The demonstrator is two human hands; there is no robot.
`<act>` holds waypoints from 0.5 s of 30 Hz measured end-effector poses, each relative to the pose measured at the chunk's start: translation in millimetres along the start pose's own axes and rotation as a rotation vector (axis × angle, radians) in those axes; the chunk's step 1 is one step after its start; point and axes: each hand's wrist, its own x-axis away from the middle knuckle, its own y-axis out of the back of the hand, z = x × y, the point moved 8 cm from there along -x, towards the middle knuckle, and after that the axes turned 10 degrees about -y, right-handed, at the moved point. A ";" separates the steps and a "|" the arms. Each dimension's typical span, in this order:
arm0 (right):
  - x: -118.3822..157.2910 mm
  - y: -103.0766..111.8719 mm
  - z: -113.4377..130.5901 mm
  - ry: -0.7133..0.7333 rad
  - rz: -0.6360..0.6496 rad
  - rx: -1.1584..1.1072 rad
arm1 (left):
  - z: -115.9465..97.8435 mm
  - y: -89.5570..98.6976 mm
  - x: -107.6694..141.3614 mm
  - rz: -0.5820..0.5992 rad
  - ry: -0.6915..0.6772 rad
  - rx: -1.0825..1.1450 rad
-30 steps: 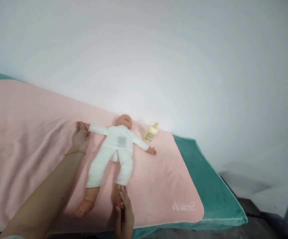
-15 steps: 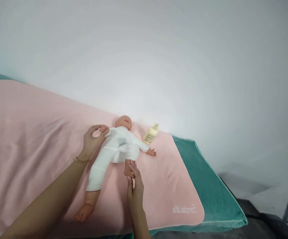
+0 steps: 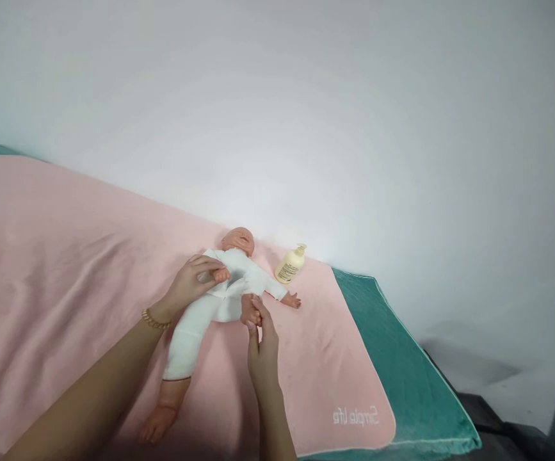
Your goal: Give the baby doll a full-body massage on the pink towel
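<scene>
Taking the pump bottle (image 3: pixel 290 265) as our landmark, we start well to its left, where the pink blanket (image 3: pixel 80 288) lies in loose folds. Nearer the bottle comes a bracelet (image 3: pixel 155 319), and then our left hand (image 3: pixel 185 286), its fingers curled round the doll's wrist so that a small fist (image 3: pixel 221 275) pokes out past them over the torso. Below and left of the bottle, a straight leg (image 3: pixel 184 346) runs down to a bare foot. The doll (image 3: pixel 241 266) itself lies on its back on the blanket, just left of the bottle.

Also below and left of the bottle, but closer, our right hand (image 3: pixel 265 352) has thumb and fingers clamped on the raised foot (image 3: pixel 249 309) of the bent leg; how firmly, we cannot tell.

We judge the doll fairly light, its padded cloth body soft and its limbs easy to fold. Head, hands and feet look like firm, smooth vinyl, perhaps a little slippery, so we would hold it at wrist and ankle and spare the cloth seams any tugging.

Just under the bottle, an outstretched hand (image 3: pixel 291 299) rests apart from ours. Right of the bottle are reversed lettering (image 3: pixel 355 416) and the green cover (image 3: pixel 392 346).
</scene>
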 end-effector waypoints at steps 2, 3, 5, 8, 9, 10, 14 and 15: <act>7.4 1.8 -1.8 0.011 -0.013 0.007 | 6.2 8.6 2.1 -0.108 0.132 0.044; 12.2 2.7 -2.5 0.017 -0.017 0.009 | 10.9 13.8 4.1 -0.177 0.207 0.073; 23.8 3.9 -4.4 0.030 -0.021 0.011 | 22.6 24.0 9.8 -0.336 0.338 0.163; 44.7 4.4 -9.2 0.039 -0.011 0.027 | 46.8 37.6 20.6 -0.598 0.452 0.373; 52.5 4.5 -11.0 0.045 -0.007 0.036 | 56.2 41.4 24.3 -0.671 0.471 0.438; 60.6 4.4 -12.9 0.054 -0.003 0.045 | 66.9 44.5 28.7 -0.739 0.496 0.504; 93.8 1.8 -24.8 0.067 0.008 0.079 | 113.5 47.3 52.9 -0.970 0.707 0.767; 101.9 0.3 -28.9 0.066 0.007 0.085 | 122.2 46.9 57.8 -0.997 0.753 0.800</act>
